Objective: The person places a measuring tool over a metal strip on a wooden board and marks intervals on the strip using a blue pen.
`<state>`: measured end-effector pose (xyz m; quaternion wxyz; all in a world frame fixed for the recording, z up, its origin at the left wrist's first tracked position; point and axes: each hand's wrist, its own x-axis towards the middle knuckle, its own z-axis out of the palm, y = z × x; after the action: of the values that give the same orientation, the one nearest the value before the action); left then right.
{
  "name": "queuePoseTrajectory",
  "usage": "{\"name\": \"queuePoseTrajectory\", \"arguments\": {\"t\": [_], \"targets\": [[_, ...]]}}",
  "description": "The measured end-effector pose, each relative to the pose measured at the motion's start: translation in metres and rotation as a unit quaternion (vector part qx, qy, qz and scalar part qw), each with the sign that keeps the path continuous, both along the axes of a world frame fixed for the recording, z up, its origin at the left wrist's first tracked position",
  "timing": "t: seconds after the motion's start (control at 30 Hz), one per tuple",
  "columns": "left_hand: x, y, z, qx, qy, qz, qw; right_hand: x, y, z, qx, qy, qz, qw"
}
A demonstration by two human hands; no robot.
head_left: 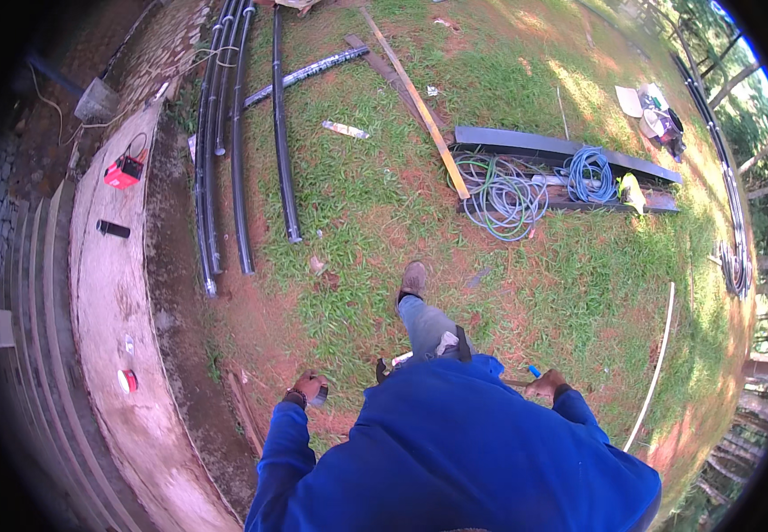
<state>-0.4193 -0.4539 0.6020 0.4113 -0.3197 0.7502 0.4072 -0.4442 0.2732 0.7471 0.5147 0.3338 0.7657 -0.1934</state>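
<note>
I stand on patchy grass in a blue long-sleeved top, one leg in jeans and a brown shoe (413,279) stepping forward. My left hand (309,388) hangs at my side, its fingers curled around something small and grey. Close to my waist, my right hand (546,385) is closed on a thin tool with a blue tip (535,371). Both hands are well away from the things lying on the ground ahead.
Several long black pipes (240,160) lie at the left beside a curved concrete kerb (109,293) carrying a red box (123,172). Ahead are a wooden plank (419,102), green hose coils (501,197), a blue coil (588,174) and a dark panel (561,146). A thin white pipe (659,355) lies at the right.
</note>
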Motion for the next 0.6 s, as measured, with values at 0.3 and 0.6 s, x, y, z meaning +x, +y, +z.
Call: {"name": "queuePoseTrajectory", "arguments": {"t": [0.3,0.6], "targets": [[-0.204,-0.052,0.006,-0.020,0.036,-0.096,0.995,-0.255,-0.056,0.053,0.091,0.034,0.161,0.982],[-0.472,-0.019,0.056,-0.025,0.041,-0.118,0.992,-0.420,-0.055,0.134,0.155,0.317,0.074,0.933]]}}
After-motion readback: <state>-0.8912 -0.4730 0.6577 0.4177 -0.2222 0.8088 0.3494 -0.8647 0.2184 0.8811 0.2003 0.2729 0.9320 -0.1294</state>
